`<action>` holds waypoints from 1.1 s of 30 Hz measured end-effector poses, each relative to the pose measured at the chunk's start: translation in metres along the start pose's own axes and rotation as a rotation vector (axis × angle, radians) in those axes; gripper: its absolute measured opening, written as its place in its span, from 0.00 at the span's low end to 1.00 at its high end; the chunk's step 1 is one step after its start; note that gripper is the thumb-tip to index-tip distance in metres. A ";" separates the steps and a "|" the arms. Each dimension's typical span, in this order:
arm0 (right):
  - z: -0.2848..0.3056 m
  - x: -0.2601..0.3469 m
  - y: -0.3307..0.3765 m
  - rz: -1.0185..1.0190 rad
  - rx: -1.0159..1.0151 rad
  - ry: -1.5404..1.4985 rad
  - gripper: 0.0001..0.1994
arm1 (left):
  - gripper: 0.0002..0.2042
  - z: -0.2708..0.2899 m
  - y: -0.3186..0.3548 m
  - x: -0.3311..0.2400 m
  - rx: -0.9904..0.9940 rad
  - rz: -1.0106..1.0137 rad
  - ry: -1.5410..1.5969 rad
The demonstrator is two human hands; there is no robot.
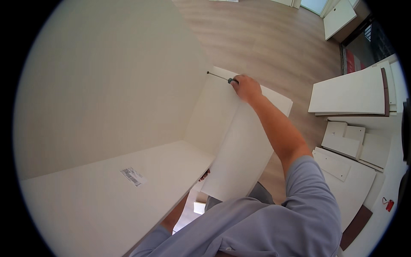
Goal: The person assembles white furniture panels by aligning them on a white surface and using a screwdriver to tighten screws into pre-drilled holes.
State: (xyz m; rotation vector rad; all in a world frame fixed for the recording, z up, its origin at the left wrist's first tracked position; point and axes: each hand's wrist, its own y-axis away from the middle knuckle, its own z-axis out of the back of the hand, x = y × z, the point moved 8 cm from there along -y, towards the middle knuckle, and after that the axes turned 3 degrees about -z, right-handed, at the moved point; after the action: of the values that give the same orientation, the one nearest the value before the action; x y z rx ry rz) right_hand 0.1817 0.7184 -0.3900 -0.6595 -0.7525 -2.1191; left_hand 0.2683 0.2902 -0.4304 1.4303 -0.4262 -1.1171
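Observation:
My right hand (247,88) is closed around the dark handle of a screwdriver (220,77). Its thin shaft points left, its tip at a small dark spot where a large upright white panel (111,77) meets a narrower white panel (209,107). Another white panel (158,165), bearing a printed label (133,176), joins these two at a corner on my side. My left hand (205,174) shows only in part at that panel's near edge, with its fingers curled there. The rest of the hand is hidden behind the panel. A further white board (246,141) slopes down beside my legs.
White boards (349,92) are stacked at the right, with smaller white pieces (344,139) and more boards (351,175) nearer me. A red clip-like item (388,204) is at the far right. Wood-look floor (265,34) stretches beyond the panels.

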 end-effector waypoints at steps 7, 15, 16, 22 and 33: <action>0.010 -0.011 -0.020 -0.069 0.125 -0.196 0.20 | 0.25 0.001 0.003 0.002 0.001 -0.008 -0.006; 0.009 0.017 -0.009 -0.044 0.096 0.050 0.22 | 0.25 -0.003 0.004 0.001 0.002 -0.015 -0.020; 0.013 0.020 -0.007 -0.031 0.099 0.062 0.23 | 0.25 -0.002 0.004 -0.001 0.002 -0.018 -0.031; 0.011 0.022 -0.004 -0.055 0.094 0.232 0.25 | 0.25 -0.014 0.006 -0.017 0.001 -0.037 -0.077; -0.035 -0.033 0.081 -0.119 0.043 -0.579 0.25 | 0.26 -0.012 -0.011 0.003 0.011 -0.032 -0.076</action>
State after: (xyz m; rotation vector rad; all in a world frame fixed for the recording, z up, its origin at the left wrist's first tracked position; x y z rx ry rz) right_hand 0.2586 0.6682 -0.4125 -1.2569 -1.1652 -2.0195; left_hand 0.2763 0.2968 -0.4435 1.4127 -0.4648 -1.1994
